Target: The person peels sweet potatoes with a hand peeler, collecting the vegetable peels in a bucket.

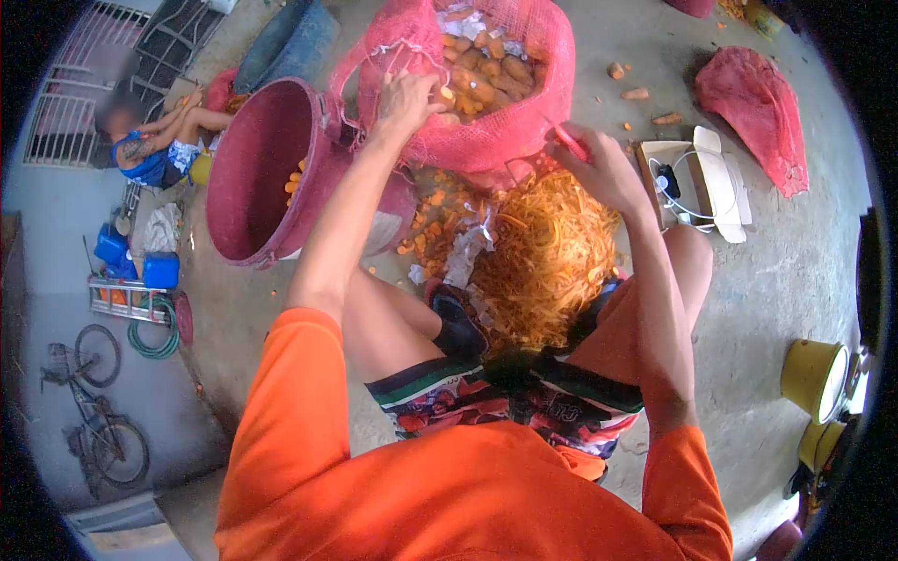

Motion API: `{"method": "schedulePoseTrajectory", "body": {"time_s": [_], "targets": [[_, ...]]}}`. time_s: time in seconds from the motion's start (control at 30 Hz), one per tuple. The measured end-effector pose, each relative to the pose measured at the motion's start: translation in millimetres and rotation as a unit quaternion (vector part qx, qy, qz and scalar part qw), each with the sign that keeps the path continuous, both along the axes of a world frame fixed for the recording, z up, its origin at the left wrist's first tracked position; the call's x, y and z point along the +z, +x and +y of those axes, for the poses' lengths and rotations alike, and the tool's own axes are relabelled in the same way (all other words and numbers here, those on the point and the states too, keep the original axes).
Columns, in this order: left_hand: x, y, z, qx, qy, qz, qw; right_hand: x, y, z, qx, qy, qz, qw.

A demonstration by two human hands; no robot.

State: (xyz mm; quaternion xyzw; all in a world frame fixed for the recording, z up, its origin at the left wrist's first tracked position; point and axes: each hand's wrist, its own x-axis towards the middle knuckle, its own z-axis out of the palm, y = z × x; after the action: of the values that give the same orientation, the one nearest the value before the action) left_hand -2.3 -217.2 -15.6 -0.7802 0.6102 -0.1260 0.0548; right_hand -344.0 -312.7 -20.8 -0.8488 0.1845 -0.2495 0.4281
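My left hand (408, 105) reaches over the near left rim of a pink mesh sack (558, 56), fingers spread and bent beside the carrots (472, 86) inside. In my right hand (603, 171), at the sack's near right side, is a peeler (569, 142) with a red handle; its working end is hard to see. A large heap of orange peelings (547, 262) lies on the floor between my legs, below both hands. Left of the sack, a dark pink bucket (224, 201) tips toward the left, with several peeled carrots (296, 182) in it.
Small carrot pieces (432, 210) litter the floor by the bucket. At right are an opened cardboard box (720, 187) with a white cable and a crumpled pink sack (753, 112). Yellow buckets (809, 379) stand farther right. Another person (159, 145) sits at far left, above a bicycle (98, 411).
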Motion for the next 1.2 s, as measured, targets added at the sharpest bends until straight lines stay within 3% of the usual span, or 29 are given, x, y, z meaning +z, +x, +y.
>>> {"method": "schedulePoseTrajectory", "body": {"time_s": [0.1,0.17,0.2,0.23,0.3,0.33,0.43,0.47,0.5,0.57,0.63,0.7,0.8,1.03,1.2], "targets": [[3,-18,2,0.042,-0.035,0.082,0.995,-6,9,5,0.02,-0.02,0.005,1.0],[2,-26,7,0.075,-0.197,0.316,0.925,-11,9,6,0.021,-0.033,0.005,0.999],[3,-30,13,0.077,-0.197,0.315,0.925,-12,8,8,0.013,-0.018,0.013,1.0],[4,-34,21,0.06,-0.271,0.418,0.865,-11,9,10,0.007,-0.005,0.02,1.0],[3,-44,47,0.03,-0.407,0.594,0.694,-17,8,12,0.018,0.003,-0.003,1.0],[16,-65,67,0.047,-0.425,0.63,0.649,-20,11,17,0.024,0.011,-0.023,0.999],[5,-92,115,0.083,-0.455,0.64,0.614,-20,18,35,0.053,0.013,0.017,0.998],[-4,-103,127,0.054,-0.485,0.587,0.646,-18,19,42,0.078,0.011,0.037,0.996],[-12,-113,138,0.062,-0.485,0.59,0.642,-21,24,51,0.082,0.014,0.045,0.995],[-29,-137,159,0.058,-0.458,0.654,0.599,-30,28,69,0.118,-0.038,-0.038,0.992],[-40,-157,172,0.077,-0.401,0.724,0.556,-34,29,87,0.115,-0.051,-0.009,0.992],[-50,-172,175,0.057,-0.391,0.724,0.565,-48,33,96,0.152,-0.093,-0.019,0.984],[-63,-183,174,0.054,-0.409,0.709,0.572,-52,29,106,0.172,-0.059,0.032,0.983],[-79,-184,167,0.019,-0.441,0.731,0.521,-64,24,102,0.152,-0.115,0.031,0.981],[-78,-182,167,0.022,-0.424,0.723,0.545,-72,21,101,0.153,-0.118,0.038,0.98]]}}
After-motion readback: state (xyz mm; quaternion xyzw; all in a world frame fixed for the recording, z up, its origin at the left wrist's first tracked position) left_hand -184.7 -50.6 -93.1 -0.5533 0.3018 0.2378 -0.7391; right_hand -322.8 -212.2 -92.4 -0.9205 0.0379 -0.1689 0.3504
